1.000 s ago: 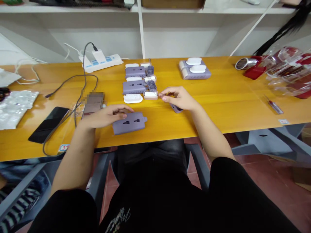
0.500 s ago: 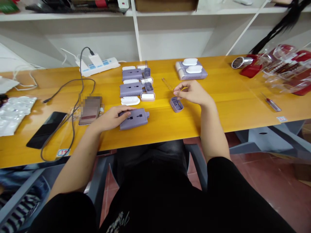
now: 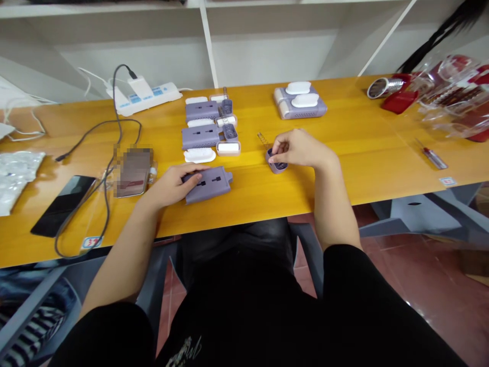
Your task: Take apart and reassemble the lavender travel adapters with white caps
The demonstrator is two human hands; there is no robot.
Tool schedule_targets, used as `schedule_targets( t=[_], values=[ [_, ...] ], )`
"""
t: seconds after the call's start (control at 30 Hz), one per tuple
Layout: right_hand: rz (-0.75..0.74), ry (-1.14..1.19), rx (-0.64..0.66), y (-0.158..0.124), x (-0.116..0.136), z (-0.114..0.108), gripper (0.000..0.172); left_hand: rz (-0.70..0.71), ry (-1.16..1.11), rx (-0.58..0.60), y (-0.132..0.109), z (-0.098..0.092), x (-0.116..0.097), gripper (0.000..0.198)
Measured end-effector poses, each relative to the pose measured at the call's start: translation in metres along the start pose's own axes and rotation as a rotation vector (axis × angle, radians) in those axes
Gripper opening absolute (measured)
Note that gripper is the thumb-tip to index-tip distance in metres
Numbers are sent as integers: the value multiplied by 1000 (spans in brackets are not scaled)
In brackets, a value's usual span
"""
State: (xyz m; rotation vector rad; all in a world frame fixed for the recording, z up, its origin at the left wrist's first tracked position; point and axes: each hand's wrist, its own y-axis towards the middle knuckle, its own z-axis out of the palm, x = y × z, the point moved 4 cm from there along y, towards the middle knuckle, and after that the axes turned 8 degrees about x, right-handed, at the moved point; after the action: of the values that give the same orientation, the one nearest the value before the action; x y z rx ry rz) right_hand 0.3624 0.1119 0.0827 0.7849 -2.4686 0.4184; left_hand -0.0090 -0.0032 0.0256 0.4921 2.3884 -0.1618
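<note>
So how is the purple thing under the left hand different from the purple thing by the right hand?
The flat piece is long and wide; the small cap is short and stubby. The left hand lies on the flat piece; the right hand pinches the small cap. Both are purple and sit on the table.

I see a white power strip (image 3: 143, 95) at the table's (image 3: 367, 153) back edge, black phone (image 3: 63, 205) far left, small screwdriver (image 3: 431, 157) right, red items in clear packaging (image 3: 451, 99) beyond it.

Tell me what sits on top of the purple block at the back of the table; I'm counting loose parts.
Two white oval caps lie on the purple block, one behind the other. Whatever is beneath them on the block's top is covered.
</note>
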Motion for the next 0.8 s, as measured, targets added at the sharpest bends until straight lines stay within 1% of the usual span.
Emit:
schedule_targets(
  t=[0.2, 0.33, 0.5, 0.67, 0.8],
  values=[
    [24, 12, -14, -2, -1, -4, 29, -24, -12, -5, 1, 2, 4, 64],
    [30, 19, 30, 1, -4, -1, 28, -18, -18, -11, 1, 2, 5, 65],
    [46, -16, 46, 5, -6, 3, 27, -13, -12, -12, 2, 2, 9, 65],
    [45, -22, 18, 4, -3, 3, 29, -12, -10, -23, 1, 3, 11, 63],
    [30, -18, -10, 1, -2, 0, 28, -7, -10, -20, 1, 3, 9, 64]
  ],
)
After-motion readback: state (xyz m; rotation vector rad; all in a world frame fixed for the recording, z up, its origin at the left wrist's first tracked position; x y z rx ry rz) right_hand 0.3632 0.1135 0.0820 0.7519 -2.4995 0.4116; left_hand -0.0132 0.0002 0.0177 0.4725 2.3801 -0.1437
